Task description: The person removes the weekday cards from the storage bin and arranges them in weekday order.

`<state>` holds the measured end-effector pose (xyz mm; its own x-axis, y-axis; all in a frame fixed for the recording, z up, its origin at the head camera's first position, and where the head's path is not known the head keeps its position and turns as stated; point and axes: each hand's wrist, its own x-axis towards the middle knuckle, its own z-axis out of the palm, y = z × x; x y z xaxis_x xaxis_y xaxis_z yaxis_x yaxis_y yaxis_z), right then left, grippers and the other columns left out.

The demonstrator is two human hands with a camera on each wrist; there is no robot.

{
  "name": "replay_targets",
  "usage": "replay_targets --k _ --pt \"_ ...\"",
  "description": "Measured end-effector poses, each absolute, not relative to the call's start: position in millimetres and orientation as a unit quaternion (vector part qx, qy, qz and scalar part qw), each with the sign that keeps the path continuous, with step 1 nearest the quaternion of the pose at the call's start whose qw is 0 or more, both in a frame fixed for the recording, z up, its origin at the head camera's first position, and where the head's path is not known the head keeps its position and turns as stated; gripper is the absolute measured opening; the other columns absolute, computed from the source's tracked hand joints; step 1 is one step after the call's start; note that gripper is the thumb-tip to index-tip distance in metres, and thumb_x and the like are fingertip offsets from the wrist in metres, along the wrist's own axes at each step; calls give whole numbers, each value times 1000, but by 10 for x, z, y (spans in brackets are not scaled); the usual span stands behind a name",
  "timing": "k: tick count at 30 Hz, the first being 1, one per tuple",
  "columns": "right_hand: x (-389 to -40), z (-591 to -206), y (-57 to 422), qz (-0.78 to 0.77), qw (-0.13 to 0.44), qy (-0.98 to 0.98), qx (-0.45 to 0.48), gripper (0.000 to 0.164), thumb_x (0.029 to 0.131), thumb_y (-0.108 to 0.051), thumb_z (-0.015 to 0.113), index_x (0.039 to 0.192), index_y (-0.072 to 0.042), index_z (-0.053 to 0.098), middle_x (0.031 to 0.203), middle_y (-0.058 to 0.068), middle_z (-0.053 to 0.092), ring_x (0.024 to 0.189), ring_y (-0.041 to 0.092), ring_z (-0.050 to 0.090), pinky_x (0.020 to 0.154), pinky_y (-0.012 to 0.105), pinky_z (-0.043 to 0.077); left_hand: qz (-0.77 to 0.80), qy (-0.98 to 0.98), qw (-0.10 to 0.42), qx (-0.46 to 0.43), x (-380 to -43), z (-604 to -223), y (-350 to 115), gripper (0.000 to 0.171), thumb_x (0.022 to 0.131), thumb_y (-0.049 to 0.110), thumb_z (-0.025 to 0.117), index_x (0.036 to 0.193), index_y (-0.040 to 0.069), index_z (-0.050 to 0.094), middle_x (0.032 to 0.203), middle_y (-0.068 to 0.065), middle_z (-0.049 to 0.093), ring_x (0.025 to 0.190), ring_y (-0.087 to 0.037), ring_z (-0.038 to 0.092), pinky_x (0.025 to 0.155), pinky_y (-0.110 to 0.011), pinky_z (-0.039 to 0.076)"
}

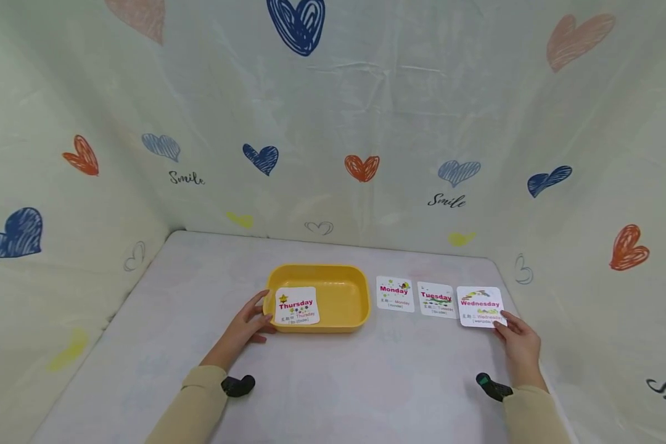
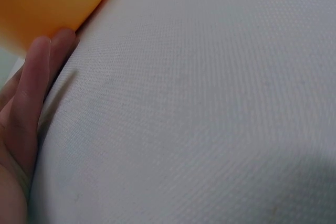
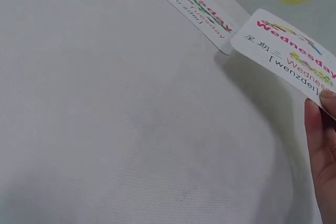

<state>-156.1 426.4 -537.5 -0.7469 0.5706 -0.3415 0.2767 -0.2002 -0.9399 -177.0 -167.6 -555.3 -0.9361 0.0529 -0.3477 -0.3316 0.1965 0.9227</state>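
At the right end of a row of cards, my right hand point(image 1: 520, 348) pinches the lower right corner of the white Wednesday card point(image 1: 479, 306). In the right wrist view, that card tilts above the table, with a shadow below it. Just left of it lies the Tuesday card point(image 1: 437, 300), then the Monday card point(image 1: 395, 294). My left hand point(image 1: 245, 324) holds the left end of a shallow yellow tray point(image 1: 342, 300), fingertips at its rim and side wall. The Thursday card point(image 1: 296, 306) lies face up in the left part of that tray.
All of this is on a table with a pale cloth point(image 1: 333, 382). A heart-patterned curtain point(image 1: 399, 123) rises behind the table's back edge and along both sides. Each wrist carries a small black device.
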Motion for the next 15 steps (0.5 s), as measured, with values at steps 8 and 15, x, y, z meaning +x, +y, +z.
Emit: replay_targets --k 8,15 --pt "-1635 -5466 4255 684 125 -624 -357 35 92 1 62 126 -9 61 88 -7 59 70 6 63 67 20 55 630 756 153 -84 -1782 -5531 -1676 68 94 32 65 151 38 30 140 -15 46 93 -24 67 74 -35 56" --pt "-1662 -5549 4244 643 98 -662 -372 50 97 -5 56 145 -3 44 115 6 52 74 7 62 70 20 54 626 757 158 -95 -1747 -5522 -1674 68 92 38 67 149 43 30 137 -11 48 95 -22 66 76 -35 54"
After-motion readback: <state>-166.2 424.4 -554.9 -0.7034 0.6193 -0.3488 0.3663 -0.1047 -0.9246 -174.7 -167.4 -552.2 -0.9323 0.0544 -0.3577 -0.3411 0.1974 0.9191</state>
